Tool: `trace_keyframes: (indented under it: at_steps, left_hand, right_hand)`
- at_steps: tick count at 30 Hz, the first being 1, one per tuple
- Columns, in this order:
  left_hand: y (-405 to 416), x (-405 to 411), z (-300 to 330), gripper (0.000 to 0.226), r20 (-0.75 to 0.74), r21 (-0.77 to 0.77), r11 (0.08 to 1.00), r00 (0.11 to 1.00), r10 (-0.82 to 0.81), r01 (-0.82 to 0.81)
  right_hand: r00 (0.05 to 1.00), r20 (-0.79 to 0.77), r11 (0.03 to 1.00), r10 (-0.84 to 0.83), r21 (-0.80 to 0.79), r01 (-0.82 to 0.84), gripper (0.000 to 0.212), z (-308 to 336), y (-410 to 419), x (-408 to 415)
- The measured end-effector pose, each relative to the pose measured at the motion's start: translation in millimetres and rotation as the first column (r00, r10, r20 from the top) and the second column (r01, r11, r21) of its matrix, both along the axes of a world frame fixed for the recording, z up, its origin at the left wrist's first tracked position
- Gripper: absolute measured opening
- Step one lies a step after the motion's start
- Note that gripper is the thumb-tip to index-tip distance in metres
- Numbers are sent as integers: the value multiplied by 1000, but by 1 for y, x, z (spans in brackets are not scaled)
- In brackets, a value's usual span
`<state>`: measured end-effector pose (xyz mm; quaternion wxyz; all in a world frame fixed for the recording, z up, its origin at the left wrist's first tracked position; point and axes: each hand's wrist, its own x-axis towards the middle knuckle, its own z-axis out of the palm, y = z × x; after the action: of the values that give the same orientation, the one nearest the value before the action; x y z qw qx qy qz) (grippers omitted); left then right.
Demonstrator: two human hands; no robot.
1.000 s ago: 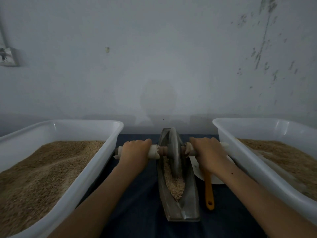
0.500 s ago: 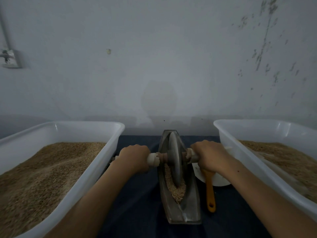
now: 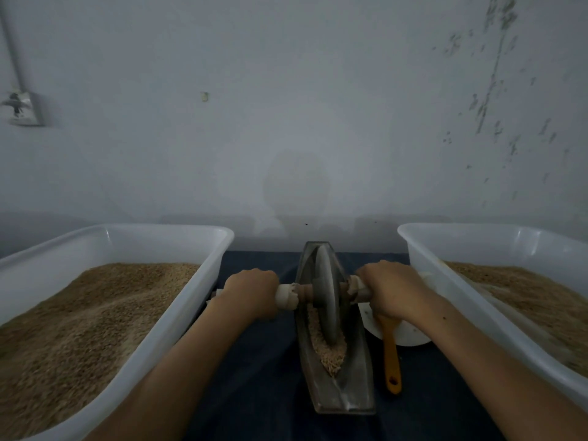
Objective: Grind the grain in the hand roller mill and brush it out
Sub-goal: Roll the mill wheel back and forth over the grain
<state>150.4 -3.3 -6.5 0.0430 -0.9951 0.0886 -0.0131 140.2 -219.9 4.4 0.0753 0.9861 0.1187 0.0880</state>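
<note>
Both my hands grasp the axle: left hand (image 3: 251,294) and right hand (image 3: 393,289) flank the wheel (image 3: 327,294), standing in the trough (image 3: 337,386) over grain (image 3: 331,354), between two tubs.

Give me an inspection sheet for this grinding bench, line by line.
Surface: dark blue cloth over the bench.
Job's things: mill trough lengthwise at centre, wheel upright in it, grain at the near end; orange brush to its right, head on a white plate.
Clutter: two white tubs of grain flank the mill.
Grippers: left hand and right hand each grip an axle handle.
Cables: nothing seen.
Surroundings: scuffed pale wall; socket upper left.
</note>
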Motion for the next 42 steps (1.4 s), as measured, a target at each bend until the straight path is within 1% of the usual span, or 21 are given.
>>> trace_keyframes:
  at_steps: [1,3,5,7,9,11,14,16,19,22,25,27,29,31,35,38,40,42]
  left_hand:
    - [0,-1,2,40,-29,1,1000,1000,3,-3]
    - [0,-2,4,41,-41,7,1000,999,1,-1]
    - [-1,-2,3,37,-4,15,1000,1000,-4,4]
    - [-2,-1,0,31,75,24,1000,997,-12,10]
    - [-3,0,-3,25,164,17,1000,986,-12,10]
    - [-4,2,-7,22,234,-14,1000,972,-7,11]
    - [-4,3,-11,22,275,-32,999,962,-7,17]
    - [-4,3,-12,21,286,-37,999,958,-12,23]
    - [-3,2,-10,21,265,-14,1000,964,-16,21]
    - [-2,0,-3,25,157,23,999,987,-27,23]
    - [-1,-2,4,32,53,48,998,997,-47,44]
    - [-1,-3,5,32,38,55,997,998,-48,46]
    - [-2,-3,4,30,54,52,998,998,-37,35]
    - [-2,-2,1,27,91,28,999,996,-24,22]
    - [-3,0,-8,18,232,-34,999,973,-2,10]
    - [-6,2,-12,18,328,-21,1000,945,-4,12]
    - [-6,2,-12,18,343,-11,1000,939,-6,11]
    - [-5,2,-10,19,303,3,1000,953,-11,10]
  right_hand:
    - [1000,-26,1000,-1,-4,1,18,1,-1,0]
    - [998,-69,1000,-6,5,6,15,1,-2,1]
    - [996,-84,999,-21,22,23,14,0,-3,1]
    - [997,-69,998,-30,60,34,20,-2,-3,2]
    - [999,-37,996,-30,83,33,22,-4,-2,2]
    - [999,23,997,-26,68,25,21,-5,0,2]
    - [989,151,999,-3,49,-4,21,-9,1,1]
    - [984,175,998,11,56,-21,21,-11,0,0]
    - [997,78,997,8,70,-14,18,-6,-1,0]
    - [998,-69,999,3,38,-1,18,2,-3,1]
    - [974,-224,999,0,33,8,18,8,-5,1]
    - [970,-244,999,2,40,8,16,8,-6,-1]
    - [979,-205,999,0,50,11,13,6,-5,-1]
    - [990,-138,999,-4,36,9,17,2,-4,-1]
    - [1000,18,999,14,31,-15,13,-3,-2,1]
    - [994,107,999,12,36,-16,17,-7,-1,1]
    - [992,123,999,5,41,-10,19,-8,-1,0]
    - [996,85,999,-8,36,5,19,-5,0,-1]
